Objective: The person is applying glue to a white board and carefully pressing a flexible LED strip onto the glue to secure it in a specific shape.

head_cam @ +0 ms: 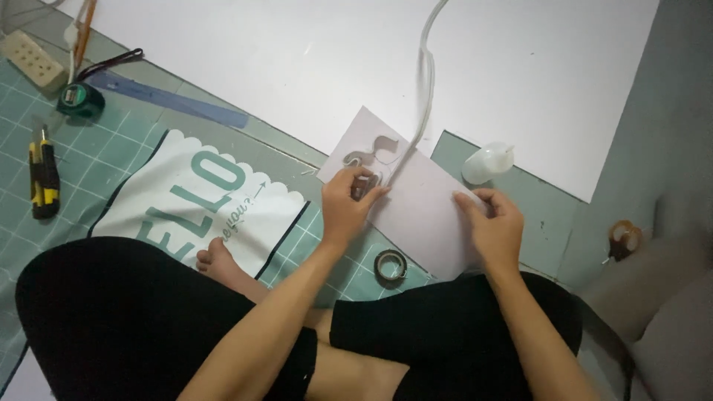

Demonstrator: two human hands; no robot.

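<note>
Card sheet (423, 208), cutout half-hidden by left hand (347, 204)

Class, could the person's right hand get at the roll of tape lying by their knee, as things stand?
Probably yes. The right hand rests on the pale sheet, and the roll of tape lies uncovered on the green mat just beside that sheet, between the two forearms. Nothing sits between them, though the hand would have to let go of the sheet.

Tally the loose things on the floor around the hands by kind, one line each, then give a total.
Rolls of clear tape: 1, by the knee
Green tape measures: 1
Yellow and black utility knives: 1
Blue plastic rulers: 1
White plastic bottles: 1
Beige power strips: 1
Pale card sheets with cut-outs, under both hands: 1
Total: 7
</note>
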